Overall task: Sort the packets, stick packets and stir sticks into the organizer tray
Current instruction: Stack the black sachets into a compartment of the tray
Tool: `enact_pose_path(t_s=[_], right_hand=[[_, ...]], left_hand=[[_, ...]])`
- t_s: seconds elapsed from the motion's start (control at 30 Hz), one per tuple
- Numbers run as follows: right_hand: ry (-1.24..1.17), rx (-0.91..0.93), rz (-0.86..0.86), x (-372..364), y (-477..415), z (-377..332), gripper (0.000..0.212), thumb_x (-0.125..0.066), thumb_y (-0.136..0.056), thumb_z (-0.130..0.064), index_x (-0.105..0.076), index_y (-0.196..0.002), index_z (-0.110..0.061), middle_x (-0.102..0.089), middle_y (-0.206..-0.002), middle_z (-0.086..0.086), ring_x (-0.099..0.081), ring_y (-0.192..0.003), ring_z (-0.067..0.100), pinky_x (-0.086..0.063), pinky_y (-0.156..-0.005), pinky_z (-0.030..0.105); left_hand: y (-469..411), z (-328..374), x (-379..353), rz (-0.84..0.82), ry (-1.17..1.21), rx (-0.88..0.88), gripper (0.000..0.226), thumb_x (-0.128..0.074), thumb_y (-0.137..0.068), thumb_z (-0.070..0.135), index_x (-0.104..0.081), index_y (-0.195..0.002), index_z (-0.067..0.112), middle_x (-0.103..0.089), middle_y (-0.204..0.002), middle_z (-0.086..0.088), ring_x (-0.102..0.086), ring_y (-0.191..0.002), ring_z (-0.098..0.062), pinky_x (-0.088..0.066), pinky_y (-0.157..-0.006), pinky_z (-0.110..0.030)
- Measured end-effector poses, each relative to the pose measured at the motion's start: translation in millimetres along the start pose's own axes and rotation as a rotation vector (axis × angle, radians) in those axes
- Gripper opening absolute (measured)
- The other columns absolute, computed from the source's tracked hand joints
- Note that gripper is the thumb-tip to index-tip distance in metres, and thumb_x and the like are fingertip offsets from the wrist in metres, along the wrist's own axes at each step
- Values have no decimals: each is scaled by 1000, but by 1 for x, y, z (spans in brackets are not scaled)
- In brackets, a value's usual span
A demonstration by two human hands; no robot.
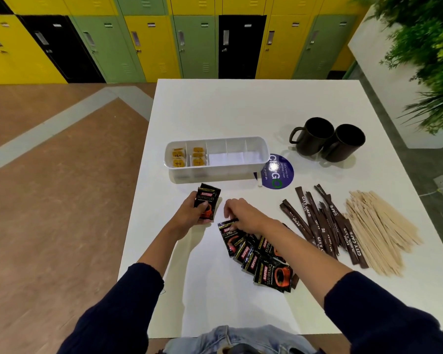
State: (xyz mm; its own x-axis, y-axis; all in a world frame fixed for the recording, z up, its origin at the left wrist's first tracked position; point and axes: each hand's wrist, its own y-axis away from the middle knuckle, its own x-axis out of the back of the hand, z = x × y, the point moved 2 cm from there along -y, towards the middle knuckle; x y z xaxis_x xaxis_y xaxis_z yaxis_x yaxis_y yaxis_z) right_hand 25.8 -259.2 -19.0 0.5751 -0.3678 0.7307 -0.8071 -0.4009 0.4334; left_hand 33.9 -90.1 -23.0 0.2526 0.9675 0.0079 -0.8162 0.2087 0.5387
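Observation:
A white organizer tray (262,149) stands mid-table; its two left compartments hold yellow tea packets (188,157), the right ones look bare. My left hand (191,213) grips a black Kopiko coffee packet (207,204) upright, just in front of the tray. My right hand (242,214) rests on the top of a fanned pile of the same coffee packets (260,256), fingers pinching the uppermost one. Brown sugar stick packets (320,226) lie to the right, and a heap of wooden stir sticks (379,231) lies beyond them.
Two black mugs (327,139) stand at the back right. A round blue sticker (279,172) lies beside the tray's right end. The table's left edge runs close to my left hand. A planter with greenery stands off the table's right side.

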Motion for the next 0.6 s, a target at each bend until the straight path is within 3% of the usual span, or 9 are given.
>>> enact_pose_path(t_s=[0.07, 0.17, 0.23, 0.37, 0.6], right_hand=[[36, -12, 5, 1, -2, 1, 33, -71, -80, -8, -53, -108, -8, -47, -96, 3, -38, -95, 17, -36, -82, 32], [98, -35, 6, 2, -6, 1, 27, -66, -85, -14, -59, -110, -9, -50, -113, 12, -41, -109, 26, -36, -89, 34], [17, -50, 33, 7, -8, 0, 24, -65, -87, -16, -61, -109, -7, -47, -117, 15, -40, -113, 28, -37, -93, 34], [-203, -13, 175, 31, -9, -7, 17, -64, -87, -12, -60, -102, -4, -47, -101, 7, -48, -97, 21, -36, -82, 25], [-310, 10, 353, 52, -14, -16, 12, -66, -83, -8, -61, -92, -2, -62, -97, 15, -51, -83, 18, -41, -75, 27]], left_hand=[[0, -1, -2, -10, 6, 14, 21, -40, -99, 8, -41, -119, 16, -57, -103, -3, -60, -84, -16, -55, -73, -29], [0, -2, -2, -28, 0, 40, 24, -37, -100, 6, -38, -120, 17, -55, -106, -4, -58, -87, -16, -53, -78, -31], [0, -1, -1, -40, -25, 53, 27, -35, -100, 6, -36, -125, 16, -53, -113, -7, -58, -92, -19, -53, -81, -34], [0, 3, -3, -118, -123, 58, 29, -29, -102, 10, -30, -131, 13, -49, -123, -8, -56, -105, -21, -52, -82, -30], [5, 15, -16, -188, -101, -4, 38, -28, -101, 34, -30, -133, 13, -52, -126, -7, -56, -113, -20, -51, -89, -29]])
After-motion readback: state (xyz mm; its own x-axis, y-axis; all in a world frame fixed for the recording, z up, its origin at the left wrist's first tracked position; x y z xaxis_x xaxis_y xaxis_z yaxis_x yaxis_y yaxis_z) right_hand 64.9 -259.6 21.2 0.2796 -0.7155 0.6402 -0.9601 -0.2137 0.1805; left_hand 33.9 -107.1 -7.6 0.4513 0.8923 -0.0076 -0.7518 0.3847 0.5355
